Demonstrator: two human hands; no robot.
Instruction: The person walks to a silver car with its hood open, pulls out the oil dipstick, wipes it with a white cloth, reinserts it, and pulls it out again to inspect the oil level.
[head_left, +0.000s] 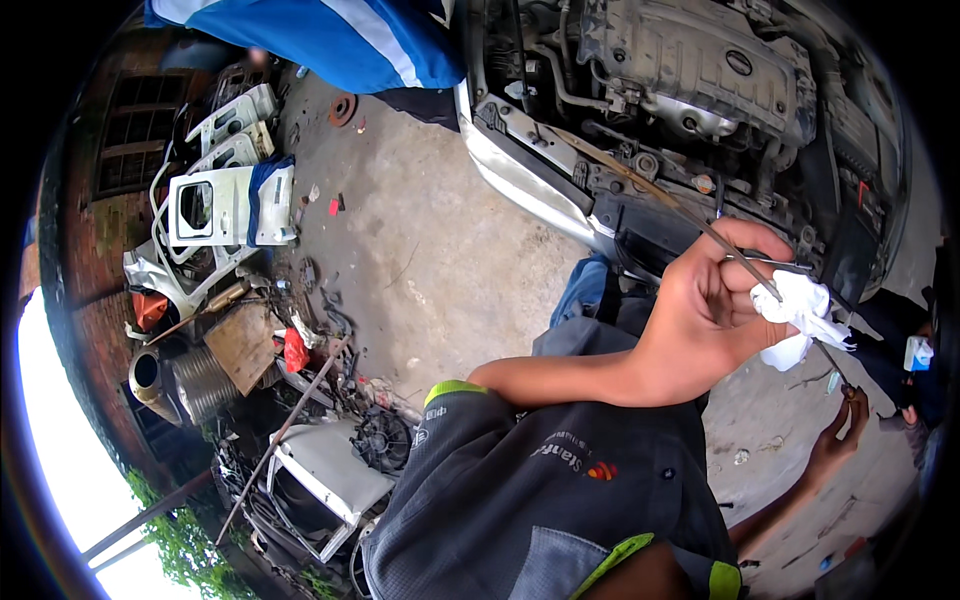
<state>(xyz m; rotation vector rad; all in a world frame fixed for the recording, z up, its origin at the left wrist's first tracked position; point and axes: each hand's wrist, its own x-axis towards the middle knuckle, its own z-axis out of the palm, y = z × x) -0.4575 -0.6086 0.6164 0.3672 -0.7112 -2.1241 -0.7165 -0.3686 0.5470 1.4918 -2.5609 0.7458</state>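
My left hand (pixel 715 305) is closed, with a crumpled white tissue (pixel 800 312) in its fingers. A long, thin, brownish dipstick (pixel 640 182) passes through this grip and the tissue. Its far end reaches over the front of the car's engine bay (pixel 700 75). A slim metal piece (pixel 775 262) also shows across the left fingers; what it belongs to is unclear. Lower right, my right hand (pixel 845 430) pinches the near end of the dipstick between its fingertips.
The car's pale front bumper (pixel 520 185) curves below the engine. A person in a blue jacket (pixel 330 40) is at the top. Another person in dark clothes (pixel 900 345) is at the far right. White car doors (pixel 215 205) and scrap parts (pixel 330 460) lie along the left.
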